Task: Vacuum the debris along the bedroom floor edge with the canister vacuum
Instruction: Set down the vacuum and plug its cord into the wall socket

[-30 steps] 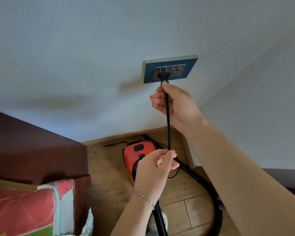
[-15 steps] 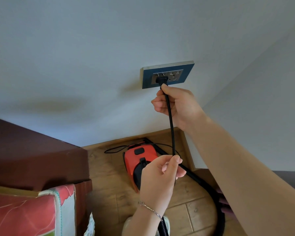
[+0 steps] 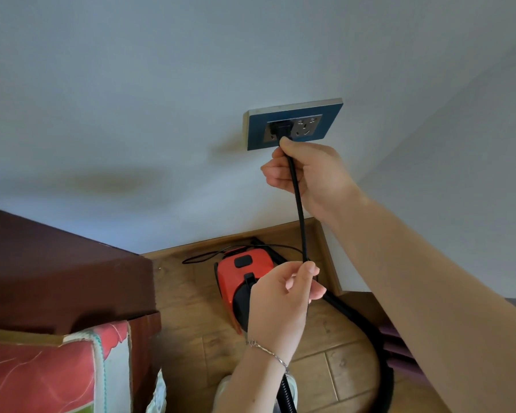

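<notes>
**Plug at the socket, vacuum waiting on the floor**

Nearest, the left hand (image 3: 283, 296) pinches the black cord (image 3: 299, 210) between thumb and fingertips, its grip closed on it. From there the cord runs almost straight up and away to the right hand (image 3: 310, 177), whose curled fingers hold it just below the plug (image 3: 281, 131). The right hand is therefore the one nearer the work. The plug sits at the left outlet of the socket (image 3: 329, 114), with the cord's long axis pointing straight into it. I cannot tell whether it is pushed fully home. Any push should probably go along that line, toward the wall (image 3: 161, 84), with the left hand keeping the cord slack-free.

Farther down, the vacuum (image 3: 236, 278) stands on the floor (image 3: 185, 317) close to the wall, under both hands. Its hose (image 3: 382, 350) curves off to the right. A dark cabinet (image 3: 57, 272) hems the floor on the left, and the wall corner closes the right, so open room lies mainly toward the viewer.
</notes>
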Tool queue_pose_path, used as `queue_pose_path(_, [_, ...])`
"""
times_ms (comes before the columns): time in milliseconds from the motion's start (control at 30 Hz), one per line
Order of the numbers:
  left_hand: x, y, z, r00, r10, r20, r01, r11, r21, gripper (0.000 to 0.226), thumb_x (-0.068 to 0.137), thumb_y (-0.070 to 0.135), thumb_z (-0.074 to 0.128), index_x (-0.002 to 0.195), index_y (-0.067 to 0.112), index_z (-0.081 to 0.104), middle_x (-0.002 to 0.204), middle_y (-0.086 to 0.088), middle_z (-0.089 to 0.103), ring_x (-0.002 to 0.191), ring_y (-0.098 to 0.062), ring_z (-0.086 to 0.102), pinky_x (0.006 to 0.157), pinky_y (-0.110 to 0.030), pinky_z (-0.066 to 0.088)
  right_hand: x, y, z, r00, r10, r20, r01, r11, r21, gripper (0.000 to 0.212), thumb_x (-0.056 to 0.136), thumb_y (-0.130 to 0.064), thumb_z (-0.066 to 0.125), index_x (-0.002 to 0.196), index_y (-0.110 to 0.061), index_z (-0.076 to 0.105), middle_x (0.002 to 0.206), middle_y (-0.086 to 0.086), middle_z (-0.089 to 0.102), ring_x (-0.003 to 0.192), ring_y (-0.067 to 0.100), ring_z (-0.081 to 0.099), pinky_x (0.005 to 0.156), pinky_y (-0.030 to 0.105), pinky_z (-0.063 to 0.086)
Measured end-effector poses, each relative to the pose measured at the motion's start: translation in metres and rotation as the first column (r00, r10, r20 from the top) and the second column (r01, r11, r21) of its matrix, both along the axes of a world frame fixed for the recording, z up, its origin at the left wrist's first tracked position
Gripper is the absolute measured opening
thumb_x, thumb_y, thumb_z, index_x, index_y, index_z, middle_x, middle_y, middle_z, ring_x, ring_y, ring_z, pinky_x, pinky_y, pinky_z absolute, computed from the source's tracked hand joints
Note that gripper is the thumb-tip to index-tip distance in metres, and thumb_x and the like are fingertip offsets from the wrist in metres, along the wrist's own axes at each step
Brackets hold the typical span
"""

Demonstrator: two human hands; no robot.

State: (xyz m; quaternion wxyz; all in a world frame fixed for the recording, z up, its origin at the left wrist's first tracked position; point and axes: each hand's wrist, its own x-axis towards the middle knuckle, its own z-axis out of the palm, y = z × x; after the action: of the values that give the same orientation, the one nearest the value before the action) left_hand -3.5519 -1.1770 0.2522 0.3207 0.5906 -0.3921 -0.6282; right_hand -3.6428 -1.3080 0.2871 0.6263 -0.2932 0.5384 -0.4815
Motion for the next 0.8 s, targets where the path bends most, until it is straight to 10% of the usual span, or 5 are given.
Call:
queue_pose_path(500, [0.005,0.000,-0.012,0.994,0.090,0.059,-0.084,0.990,-0.110,0.018,0.091,0.027,0.055,0.077,0.028,0.067,0.061,0.012,0.067,0.064,0.003,0.063,0.065,-0.009,0.045,0.001,-0.004,0.000,0.998,0.017,0.064,-0.019,1.000,0.024,0.023,0.097,-0.016,0.049,0.085,0.000,0.062,0.062,0.006,0.070,0.066,0.017,0.071,0.059,0.024,0.056])
queue_pose_path(800, [0.004,0.009,-0.031,0.971,0.184,0.154,-0.158,0.973,-0.169,0.016,0.092,0.023,0.053,0.094,0.036,0.062,0.091,0.013,0.070,0.088,0.005,0.064,0.070,-0.002,0.045,0.000,0.027,-0.007,0.978,0.063,-0.200,-0.066,0.998,-0.005,0.022,0.097,-0.027,0.049,0.091,-0.011,0.063,0.075,0.006,0.070,0.070,0.017,0.070,0.073,0.030,0.059])
